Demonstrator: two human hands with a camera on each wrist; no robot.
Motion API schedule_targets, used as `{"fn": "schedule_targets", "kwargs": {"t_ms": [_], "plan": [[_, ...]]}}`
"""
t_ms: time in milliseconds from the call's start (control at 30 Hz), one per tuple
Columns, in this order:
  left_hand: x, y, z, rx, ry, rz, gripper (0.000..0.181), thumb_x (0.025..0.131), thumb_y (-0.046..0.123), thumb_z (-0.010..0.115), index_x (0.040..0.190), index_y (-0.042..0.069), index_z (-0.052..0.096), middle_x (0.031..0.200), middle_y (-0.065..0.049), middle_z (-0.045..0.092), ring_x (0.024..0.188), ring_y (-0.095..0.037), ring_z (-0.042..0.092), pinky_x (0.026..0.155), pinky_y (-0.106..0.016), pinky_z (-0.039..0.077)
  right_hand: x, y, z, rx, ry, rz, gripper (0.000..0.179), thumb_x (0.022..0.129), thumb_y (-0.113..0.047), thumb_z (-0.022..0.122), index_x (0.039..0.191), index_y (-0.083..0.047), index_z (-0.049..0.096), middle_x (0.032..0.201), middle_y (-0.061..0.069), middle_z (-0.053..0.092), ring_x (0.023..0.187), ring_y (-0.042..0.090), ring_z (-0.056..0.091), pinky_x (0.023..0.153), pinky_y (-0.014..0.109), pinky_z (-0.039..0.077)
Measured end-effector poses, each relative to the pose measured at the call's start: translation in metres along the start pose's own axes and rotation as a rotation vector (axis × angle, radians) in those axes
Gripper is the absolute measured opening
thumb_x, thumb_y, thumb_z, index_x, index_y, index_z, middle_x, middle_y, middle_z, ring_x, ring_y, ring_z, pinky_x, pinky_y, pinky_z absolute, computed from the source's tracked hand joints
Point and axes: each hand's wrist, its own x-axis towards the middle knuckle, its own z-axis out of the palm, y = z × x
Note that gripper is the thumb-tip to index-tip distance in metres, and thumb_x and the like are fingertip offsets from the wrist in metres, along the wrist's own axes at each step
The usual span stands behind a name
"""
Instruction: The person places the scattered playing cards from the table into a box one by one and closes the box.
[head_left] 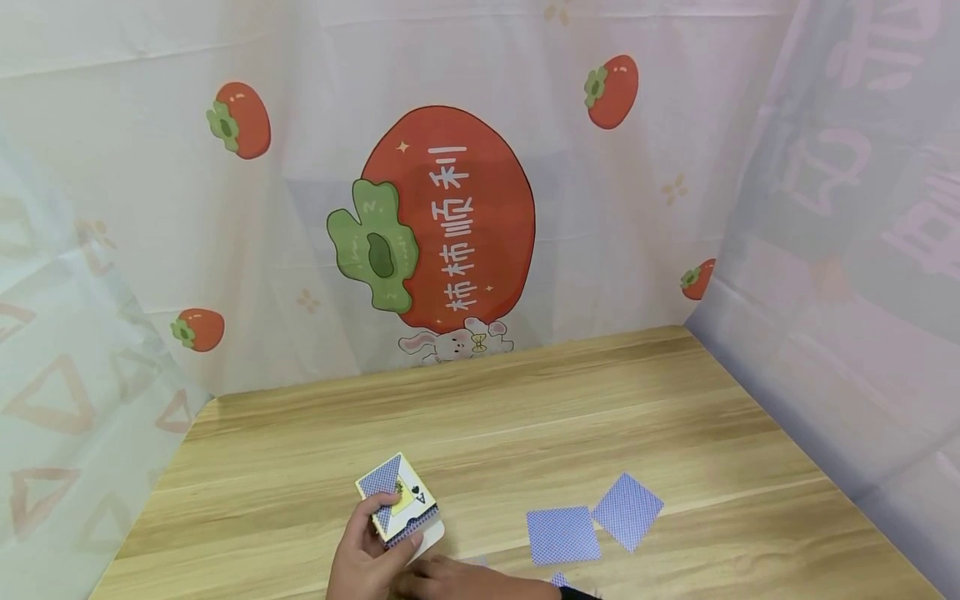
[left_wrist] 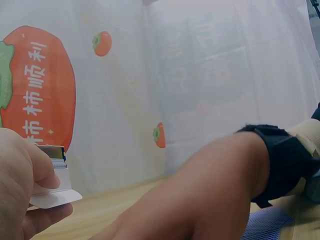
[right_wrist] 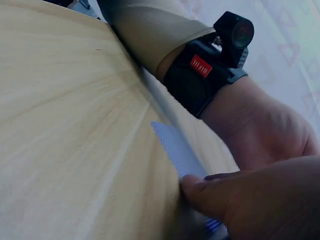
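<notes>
My left hand [head_left: 367,562] grips a small playing-card box [head_left: 405,492] with an ace of spades on its front. Its white flap [left_wrist: 55,199] hangs open, and blue card edges show at the box's mouth. Low over the table and just below the box is my right hand [head_left: 457,579], partly cut off by the frame. In the right wrist view its thumb [right_wrist: 200,187] pinches the end of a blue-patterned playing card [right_wrist: 180,147]; the fingers behind are mostly hidden. To the right, two playing cards lie face down: one card [head_left: 564,535] and a turned card [head_left: 628,512].
Another blue card [head_left: 559,579] shows at the bottom edge beside the right wrist. The wooden table [head_left: 480,417] ends against a fabric backdrop [head_left: 300,250] printed with persimmons, with fabric on both sides too. Each wrist wears a dark strap; a small camera [right_wrist: 235,37] sits on the left one.
</notes>
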Motion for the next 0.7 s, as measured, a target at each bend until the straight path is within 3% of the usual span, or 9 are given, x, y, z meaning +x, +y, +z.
{"fn": "schedule_targets", "kwargs": {"t_ms": [133, 233, 333, 467, 700], "plan": [[0.000, 0.001, 0.001, 0.013, 0.009, -0.020, 0.060, 0.083, -0.005, 0.076, 0.133, -0.002, 0.043, 0.133, -0.033, 0.042, 0.104, -0.009, 0.064, 0.082, -0.026, 0.058, -0.003, -0.005, -0.016, -0.126, -0.053, -0.100, 0.048, 0.108, -0.032, 0.049, 0.152, -0.014, 0.043, 0.153, -0.001, 0.046, 0.144, 0.009, 0.036, 0.117, 0.014, 0.021], [0.000, 0.002, 0.000, 0.023, 0.017, -0.031, 0.061, 0.082, -0.004, 0.077, 0.133, -0.002, 0.043, 0.134, -0.033, 0.042, 0.104, -0.009, 0.063, 0.083, -0.026, 0.058, -0.005, -0.007, -0.028, -0.112, -0.104, -0.111, 0.043, 0.107, -0.034, 0.052, 0.147, -0.019, 0.051, 0.146, -0.006, 0.052, 0.136, 0.002, 0.042, 0.112, 0.010, 0.025], [0.000, 0.002, 0.000, 0.020, 0.013, -0.026, 0.061, 0.082, -0.004, 0.077, 0.133, -0.002, 0.043, 0.134, -0.034, 0.041, 0.105, -0.008, 0.063, 0.083, -0.026, 0.058, -0.008, -0.008, -0.036, 0.045, -0.145, 0.003, 0.041, 0.105, -0.037, 0.054, 0.143, -0.020, 0.056, 0.139, -0.010, 0.056, 0.127, -0.003, 0.047, 0.102, 0.004, 0.033], [0.000, 0.002, 0.000, 0.000, 0.002, -0.029, 0.061, 0.082, -0.005, 0.076, 0.133, -0.002, 0.042, 0.137, -0.034, 0.038, 0.107, -0.009, 0.062, 0.085, -0.026, 0.058, -0.014, -0.009, -0.042, 0.123, -0.159, 0.150, 0.042, 0.104, -0.041, 0.055, 0.141, -0.020, 0.059, 0.138, -0.013, 0.056, 0.121, -0.004, 0.050, 0.093, 0.004, 0.038], [0.001, 0.002, 0.000, -0.013, 0.004, -0.060, 0.061, 0.083, -0.006, 0.076, 0.134, -0.001, 0.042, 0.138, -0.033, 0.038, 0.108, -0.013, 0.062, 0.085, -0.027, 0.058, -0.018, -0.010, -0.048, -0.032, -0.158, 0.160, 0.034, 0.101, -0.046, 0.058, 0.131, -0.031, 0.066, 0.132, -0.015, 0.057, 0.110, -0.004, 0.051, 0.085, 0.006, 0.037]]}}
